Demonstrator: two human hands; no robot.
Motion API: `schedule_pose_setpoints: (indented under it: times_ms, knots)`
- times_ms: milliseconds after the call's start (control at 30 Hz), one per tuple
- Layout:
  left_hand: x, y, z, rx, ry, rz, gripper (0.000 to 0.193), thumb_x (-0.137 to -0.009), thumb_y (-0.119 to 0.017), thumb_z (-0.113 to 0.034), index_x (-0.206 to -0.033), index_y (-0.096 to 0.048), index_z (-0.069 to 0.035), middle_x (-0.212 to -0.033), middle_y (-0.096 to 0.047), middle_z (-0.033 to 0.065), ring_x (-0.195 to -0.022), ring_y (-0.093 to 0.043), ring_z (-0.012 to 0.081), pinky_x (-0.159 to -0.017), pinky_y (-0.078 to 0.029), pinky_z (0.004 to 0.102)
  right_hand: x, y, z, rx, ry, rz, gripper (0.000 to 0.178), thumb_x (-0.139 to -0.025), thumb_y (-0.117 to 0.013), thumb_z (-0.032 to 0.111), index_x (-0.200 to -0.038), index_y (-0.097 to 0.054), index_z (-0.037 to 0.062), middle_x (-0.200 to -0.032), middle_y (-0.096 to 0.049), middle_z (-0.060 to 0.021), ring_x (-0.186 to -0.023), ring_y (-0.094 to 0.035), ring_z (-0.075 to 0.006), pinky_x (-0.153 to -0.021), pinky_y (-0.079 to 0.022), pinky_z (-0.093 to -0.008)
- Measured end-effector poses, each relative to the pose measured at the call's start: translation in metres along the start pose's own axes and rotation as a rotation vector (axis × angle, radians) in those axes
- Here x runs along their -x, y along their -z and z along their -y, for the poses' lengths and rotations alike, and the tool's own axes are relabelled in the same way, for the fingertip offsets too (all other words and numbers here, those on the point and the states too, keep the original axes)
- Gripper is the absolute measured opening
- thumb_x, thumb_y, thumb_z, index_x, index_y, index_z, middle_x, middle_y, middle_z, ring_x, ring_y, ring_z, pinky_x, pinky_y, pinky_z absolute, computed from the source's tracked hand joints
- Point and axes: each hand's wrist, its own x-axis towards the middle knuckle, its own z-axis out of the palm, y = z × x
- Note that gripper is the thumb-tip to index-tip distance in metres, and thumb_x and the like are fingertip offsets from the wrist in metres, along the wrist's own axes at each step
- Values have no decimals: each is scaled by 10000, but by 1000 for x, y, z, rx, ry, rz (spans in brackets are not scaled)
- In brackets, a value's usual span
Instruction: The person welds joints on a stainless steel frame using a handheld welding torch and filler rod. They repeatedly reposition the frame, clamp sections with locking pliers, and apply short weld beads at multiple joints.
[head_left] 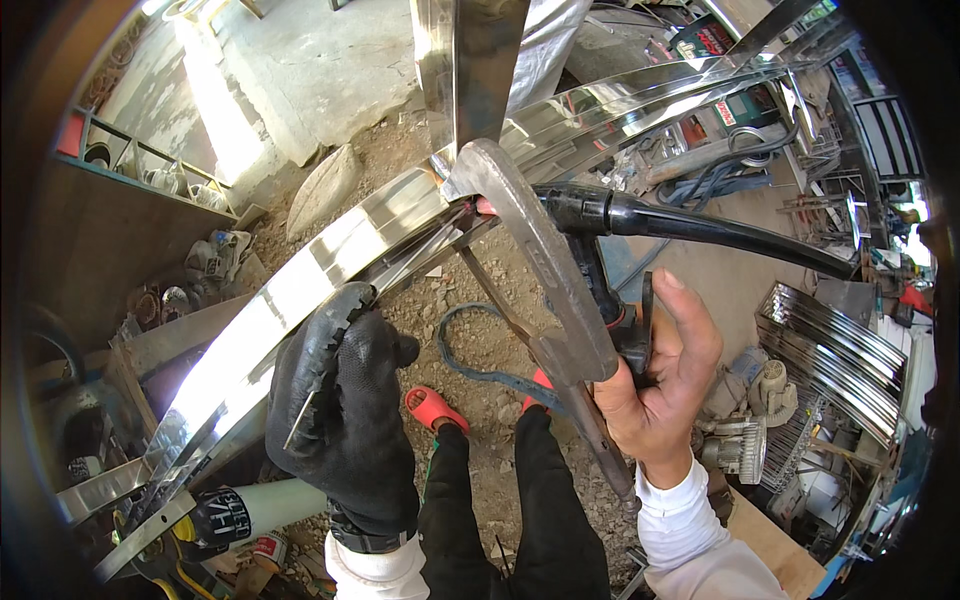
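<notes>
My left hand (345,400), in a black glove, is closed around a thin metal rod (301,420); one end of the rod sticks out below the fingers. It is beside a shiny curved metal bar (345,235). My bare right hand (660,385) grips the black handle of a welding torch (585,215), one finger raised along it. The torch's small pink tip is close to the joint between the curved bar and an upright metal post (480,75). A worn steel G-clamp (540,255) sits at this joint and crosses in front of the torch; its screw slants toward my right hand.
A grey-blue strap (480,375) lies on the rubble ground between my red shoes (437,407). At the right are stacked shiny metal tubes (835,360) and a motor-like metal part (735,450). A pale green cylinder (270,512) lies at lower left, near a wooden shelf (150,165).
</notes>
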Motion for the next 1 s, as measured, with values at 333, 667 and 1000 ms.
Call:
schedule_pose_setpoints:
  times_ms: [333, 667, 1000]
  knots:
    - [-1, -2, 2, -67, -44, 4, 230, -976, -642, -18, -1176, -670, 93, -943, -682, 147, -787, -688, 190, -686, -623, 324, 3, 3, 0, 20, -58, 14, 611, -917, -739, 86, -1428, -421, -22, -1395, -560, -224, -1122, -663, -245, -935, -545, -331]
    - [2, -6, 6, -242, -121, -62, 248, -1005, -600, -75, -1175, -680, 87, -894, -700, 115, -723, -673, 183, -671, -578, 325, 1, 5, 4, 64, -33, 45, 644, -905, -736, 43, -1453, -408, -35, -1381, -567, -215, -1113, -661, -221, -919, -544, -320]
    - [1, -4, 6, -73, -69, -20, 222, -973, -640, -13, -1169, -671, 87, -932, -680, 142, -756, -694, 199, -674, -607, 322, 2, 2, 0, 10, -13, 5, 648, -921, -733, 78, -1452, -381, -42, -1426, -522, -226, -1174, -631, -248, -975, -521, -334]
